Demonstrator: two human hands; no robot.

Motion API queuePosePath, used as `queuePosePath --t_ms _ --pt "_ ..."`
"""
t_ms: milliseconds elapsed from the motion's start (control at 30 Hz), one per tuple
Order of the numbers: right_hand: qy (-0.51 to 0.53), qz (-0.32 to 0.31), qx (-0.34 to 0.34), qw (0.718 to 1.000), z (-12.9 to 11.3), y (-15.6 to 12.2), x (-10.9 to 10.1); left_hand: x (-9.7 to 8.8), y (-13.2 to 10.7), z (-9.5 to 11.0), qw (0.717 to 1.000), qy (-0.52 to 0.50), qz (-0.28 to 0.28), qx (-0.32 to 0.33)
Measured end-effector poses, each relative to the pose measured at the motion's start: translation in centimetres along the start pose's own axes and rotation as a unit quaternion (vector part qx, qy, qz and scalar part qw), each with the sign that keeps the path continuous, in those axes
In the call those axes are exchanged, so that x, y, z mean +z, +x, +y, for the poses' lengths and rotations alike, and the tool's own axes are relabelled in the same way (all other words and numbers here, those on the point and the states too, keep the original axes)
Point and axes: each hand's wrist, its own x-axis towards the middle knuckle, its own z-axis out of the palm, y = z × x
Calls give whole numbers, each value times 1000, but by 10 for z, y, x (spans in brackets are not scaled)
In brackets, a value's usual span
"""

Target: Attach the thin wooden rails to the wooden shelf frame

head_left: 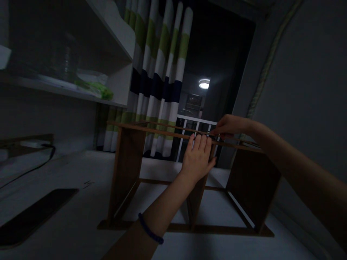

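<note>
A brown wooden rack [116,180] stands on the white surface, with upright panels at both ends and one in the middle. My left hand [197,155] lies against the middle panel's top, its fingers hooked over the front top rail and its thumb out to the right. My right hand [230,124] is above the top of the rack, just right of the left one. Its thumb and fingers are pinched together at the top rail near the middle panel. What sits between those fingertips is too dark and small to make out.
A dark flat board [38,213] lies at the left, with several small dark pieces [88,185] near it. A cable [40,166] runs along the left. Above hangs a white shelf [81,92] with a green packet [100,89]. Striped curtains [159,72] and a dark window are behind.
</note>
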Motion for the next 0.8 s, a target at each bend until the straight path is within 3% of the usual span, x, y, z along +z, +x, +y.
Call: queuePosePath --t_ms 167,367,500,800 --pt "37 50 3 998 16 -3 9 0 0 0 1000 2 8 2" --pt "66 87 -82 991 36 -3 24 -1 0 0 1000 -4 8 1" --pt "72 143 -90 983 47 -5 32 -1 0 -1 1000 -1 6 5" --pt "46 258 -99 960 64 -29 30 -1 -1 0 1000 -5 -14 9"
